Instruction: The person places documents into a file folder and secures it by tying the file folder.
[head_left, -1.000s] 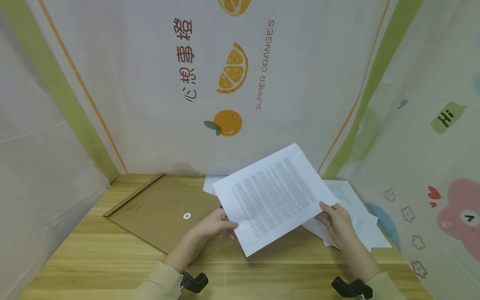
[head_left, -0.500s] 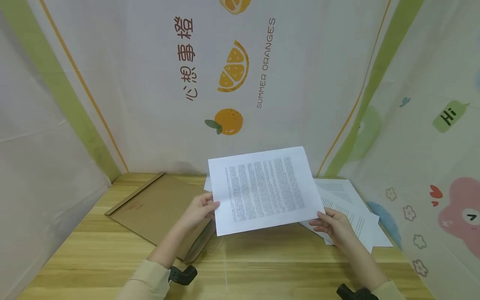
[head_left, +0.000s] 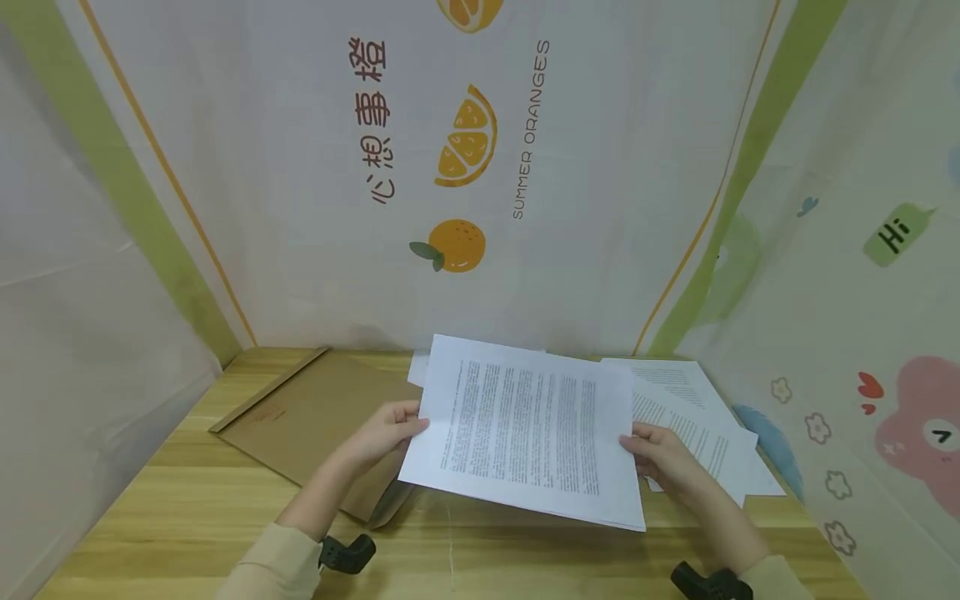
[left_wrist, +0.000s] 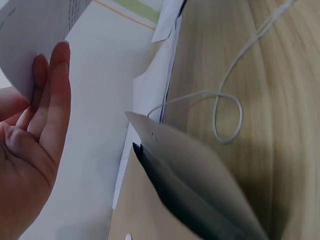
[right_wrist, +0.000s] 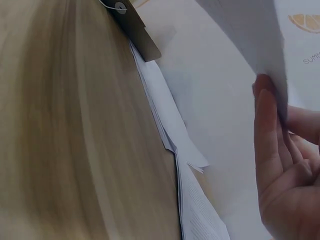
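A few printed sheets of paper [head_left: 525, 433] are held up above the table, text running sideways, with the lower right corner tipped down. My left hand [head_left: 385, 433] pinches their left edge between thumb and fingers. At the right edge, my right hand [head_left: 667, 458] pinches them the same way. Both wrist views show thumb and fingertips on either side of the paper [left_wrist: 25, 45]. Below and left of the sheets lies a brown paper envelope [head_left: 300, 425], its mouth gaping toward the front. A thin white string [left_wrist: 240, 115] trails from it across the wood.
Loose printed papers [head_left: 697, 425] lie overlapping at the right rear of the wooden table [head_left: 187, 533]. Another paper's corner [head_left: 417, 367] shows behind the held sheets. Printed curtains [head_left: 315, 275] stand round the back and sides.
The held sheets have turned clockwise, from tilted up at the right to sloping down at the right. They are lower now. My left hand has shifted left, uncovering the envelope's mouth.
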